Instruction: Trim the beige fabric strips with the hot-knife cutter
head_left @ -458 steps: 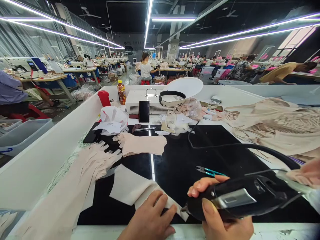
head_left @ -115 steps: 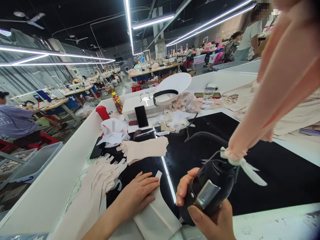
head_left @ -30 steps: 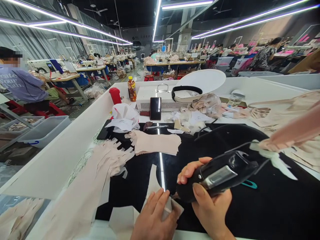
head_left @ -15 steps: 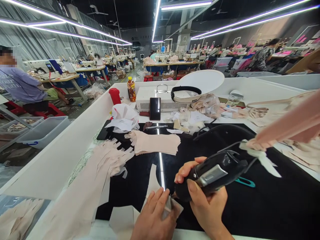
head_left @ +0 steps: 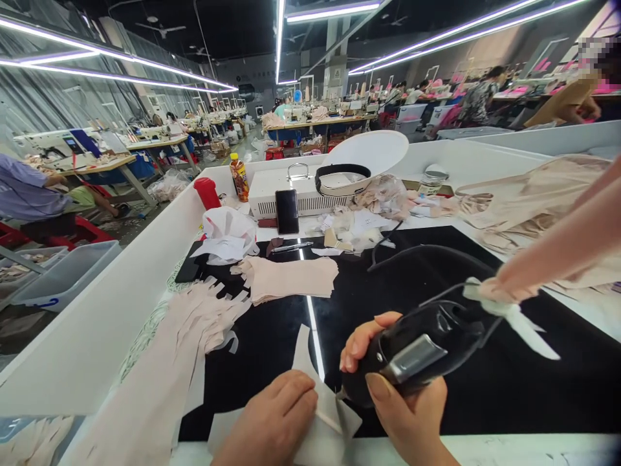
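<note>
In my right hand [head_left: 405, 401] is a black corded handheld electric cutter [head_left: 431, 349] with a silver plate on its side. The fingers wrap round its body, and its thin tip meets the edge of a pale fabric piece [head_left: 323, 414]. My left hand [head_left: 272, 417] presses on this piece, fingers bent and drawn together. One narrow end of the piece points away from me over the black mat [head_left: 247, 378]. A white strip [head_left: 526, 327] and a hanging pink cloth [head_left: 563, 243] are tied at the cutter's cord.
A stack of beige fabric pieces [head_left: 294, 278] lies ahead; a long beige pile [head_left: 160, 362] covers the left side. Behind are a phone [head_left: 286, 212], a white box [head_left: 264, 194], a drink bottle [head_left: 239, 176] and a red container [head_left: 207, 193]. Co-workers sit beyond the white table walls.
My left hand has slid left and nearer to me, its fingers going from stretched to bent. More of the fabric piece shows. The right hand still grips the cutter; the view has shifted slightly.
</note>
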Demonstrator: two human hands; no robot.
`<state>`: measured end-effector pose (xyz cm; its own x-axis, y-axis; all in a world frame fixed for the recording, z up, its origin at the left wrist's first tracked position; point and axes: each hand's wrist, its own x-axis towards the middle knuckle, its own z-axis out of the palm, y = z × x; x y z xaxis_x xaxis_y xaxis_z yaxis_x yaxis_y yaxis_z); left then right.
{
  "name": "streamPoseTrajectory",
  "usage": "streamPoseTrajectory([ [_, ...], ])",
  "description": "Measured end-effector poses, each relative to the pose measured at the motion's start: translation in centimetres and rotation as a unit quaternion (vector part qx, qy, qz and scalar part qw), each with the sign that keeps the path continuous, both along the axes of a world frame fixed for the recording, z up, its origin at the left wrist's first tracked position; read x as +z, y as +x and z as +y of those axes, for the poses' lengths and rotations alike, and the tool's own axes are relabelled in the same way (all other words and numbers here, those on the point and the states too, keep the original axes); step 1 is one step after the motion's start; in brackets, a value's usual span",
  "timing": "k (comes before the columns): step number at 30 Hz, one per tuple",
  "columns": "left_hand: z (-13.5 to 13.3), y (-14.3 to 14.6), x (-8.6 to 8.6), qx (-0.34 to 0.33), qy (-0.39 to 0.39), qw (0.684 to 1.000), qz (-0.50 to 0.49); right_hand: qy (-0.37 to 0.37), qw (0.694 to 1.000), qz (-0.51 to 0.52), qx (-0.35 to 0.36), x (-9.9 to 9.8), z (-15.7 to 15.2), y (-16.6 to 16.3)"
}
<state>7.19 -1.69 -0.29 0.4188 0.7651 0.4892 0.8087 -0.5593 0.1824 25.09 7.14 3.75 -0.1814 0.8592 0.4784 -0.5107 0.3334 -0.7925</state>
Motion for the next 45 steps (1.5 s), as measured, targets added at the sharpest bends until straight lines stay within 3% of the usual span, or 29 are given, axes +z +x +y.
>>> streamPoseTrajectory([
  [5,0.8,-0.6,-0.4,-0.036,-0.022,0.999,0.018,0.012,1.0,-0.017,-0.006,0.3,0.1,-0.1],
  [12,0.5,-0.5,0.0,-0.015,-0.023,0.998,0.054,-0.006,0.999,0.009,-0.037,0.3,-0.4,-0.6],
  [20,0.2,0.1,0.2,-0.005,0.001,0.995,0.104,-0.002,1.0,-0.016,-0.019,0.1,-0.1,0.2],
  [27,0.1,0.7,-1.1,0.013,0.016,0.995,0.093,-0.038,0.999,0.028,-0.023,0.1,0.2,-0.3],
  [35,0.0,0.8,-1.2,0.004,0.012,0.997,0.076,-0.062,0.997,0.04,-0.014,0.5,0.2,-1.3],
  [45,0.0,0.8,-1.8,0.004,-0.003,0.999,0.044,-0.029,0.999,0.035,-0.015,0.1,0.7,-1.5],
])
